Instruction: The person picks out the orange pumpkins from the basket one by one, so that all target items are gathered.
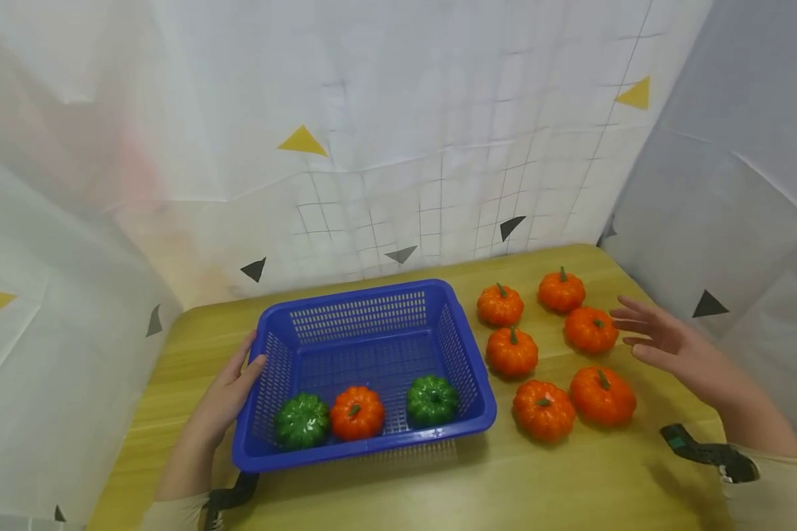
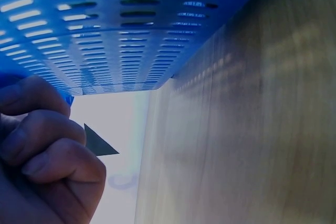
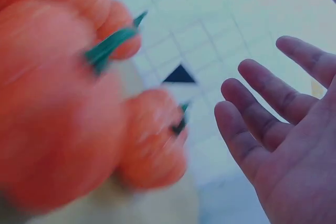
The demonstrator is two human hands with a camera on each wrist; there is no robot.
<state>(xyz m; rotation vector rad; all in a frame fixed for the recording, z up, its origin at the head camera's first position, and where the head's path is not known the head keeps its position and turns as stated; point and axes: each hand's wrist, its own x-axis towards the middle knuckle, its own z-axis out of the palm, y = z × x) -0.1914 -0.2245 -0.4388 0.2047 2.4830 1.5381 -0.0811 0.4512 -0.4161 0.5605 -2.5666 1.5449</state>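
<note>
A blue plastic basket (image 1: 365, 352) with slotted walls stands tilted slightly on the table in the head view. Inside, along its front wall, sit two green pumpkins (image 1: 302, 421) (image 1: 432, 402) with an orange pumpkin (image 1: 357, 413) between them. My left hand (image 1: 229, 387) grips the basket's left rim, thumb on top; the left wrist view shows the fingers (image 2: 65, 156) curled beside the slotted wall. To the right, several orange pumpkins (image 1: 512, 352) with green stems lie on the table. My right hand (image 1: 674, 345), fingers spread and holding nothing, hovers by the rightmost orange pumpkin (image 1: 591, 330).
The wooden table (image 1: 478, 490) ends at white sheeting (image 1: 385, 162) behind and on both sides. Yellow, grey and black triangles are on the sheeting. Black straps (image 1: 704, 451) circle both wrists.
</note>
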